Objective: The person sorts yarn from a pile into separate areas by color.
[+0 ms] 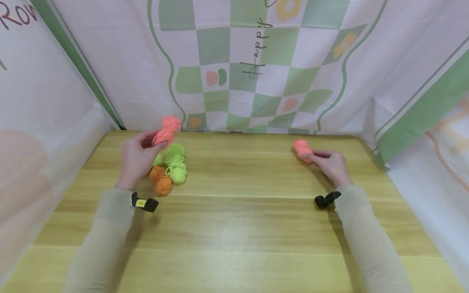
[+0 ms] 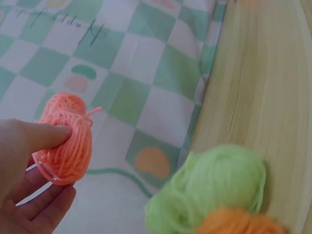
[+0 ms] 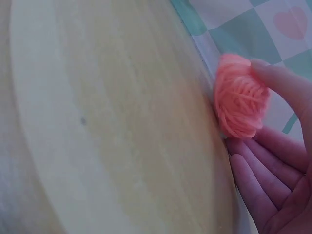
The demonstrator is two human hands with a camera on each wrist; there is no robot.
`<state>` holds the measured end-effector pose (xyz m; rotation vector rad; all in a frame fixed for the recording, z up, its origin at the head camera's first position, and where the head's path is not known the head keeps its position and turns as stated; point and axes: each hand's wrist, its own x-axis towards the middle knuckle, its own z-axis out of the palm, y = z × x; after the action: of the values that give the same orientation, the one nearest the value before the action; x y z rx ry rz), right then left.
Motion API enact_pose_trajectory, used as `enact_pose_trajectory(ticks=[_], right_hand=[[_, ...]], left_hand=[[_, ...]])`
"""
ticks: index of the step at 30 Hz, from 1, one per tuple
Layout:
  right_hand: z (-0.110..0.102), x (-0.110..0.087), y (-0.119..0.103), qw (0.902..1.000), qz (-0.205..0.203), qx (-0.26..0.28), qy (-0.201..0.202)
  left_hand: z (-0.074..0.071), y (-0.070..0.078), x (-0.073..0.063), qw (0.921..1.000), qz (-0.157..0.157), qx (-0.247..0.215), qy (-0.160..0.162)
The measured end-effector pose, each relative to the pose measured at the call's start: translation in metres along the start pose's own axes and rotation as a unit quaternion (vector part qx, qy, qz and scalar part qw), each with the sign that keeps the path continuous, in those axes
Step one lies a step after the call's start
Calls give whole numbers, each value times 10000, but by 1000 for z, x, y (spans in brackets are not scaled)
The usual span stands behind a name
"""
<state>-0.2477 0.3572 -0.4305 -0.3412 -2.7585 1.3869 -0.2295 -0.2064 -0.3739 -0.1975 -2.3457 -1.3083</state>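
Note:
My left hand (image 1: 137, 156) pinches a coral-pink skein of yarn (image 1: 168, 129) between thumb and fingers, raised above the back left of the table. In the left wrist view that pink skein (image 2: 66, 141) shows a loose strand end. Below and beside the hand lie lime-green yarn skeins (image 1: 177, 167) and orange yarn (image 1: 161, 181), bunched together; the hand partly hides one green piece. Over at the back right, my right hand (image 1: 331, 165) holds a second coral-pink skein (image 1: 302, 150) by its near end. The right wrist view shows this skein (image 3: 241, 97) between thumb and fingertips, close to the tabletop.
A wooden table (image 1: 234, 228) spans the space under both arms. Behind it hangs a green-and-white checked cloth (image 1: 249, 81), meeting the table's back edge. White cloth walls (image 1: 432, 195) stand at both sides. Each wrist wears a small black camera (image 1: 145, 203).

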Motion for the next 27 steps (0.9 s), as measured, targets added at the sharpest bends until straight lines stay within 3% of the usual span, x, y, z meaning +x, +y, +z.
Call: enact_pose_trajectory(ticks=[7,14,18,27], right_hand=[[1,-2,-4,10000,-7,33,4],[2,-2,-4,10000,-63,24,9],[3,-1,-5,9999,-147,16,-90],[-2,2,-13,9945,-789,-276,-627]], left_hand=[[32,20,-5,9981,6,-562,-251],[72,29,-9,9911,88,-1196,-575],[96,33,-14,9872,-30,-1392,-778],[158,50,-21,9761,-312,-1766,-1230]])
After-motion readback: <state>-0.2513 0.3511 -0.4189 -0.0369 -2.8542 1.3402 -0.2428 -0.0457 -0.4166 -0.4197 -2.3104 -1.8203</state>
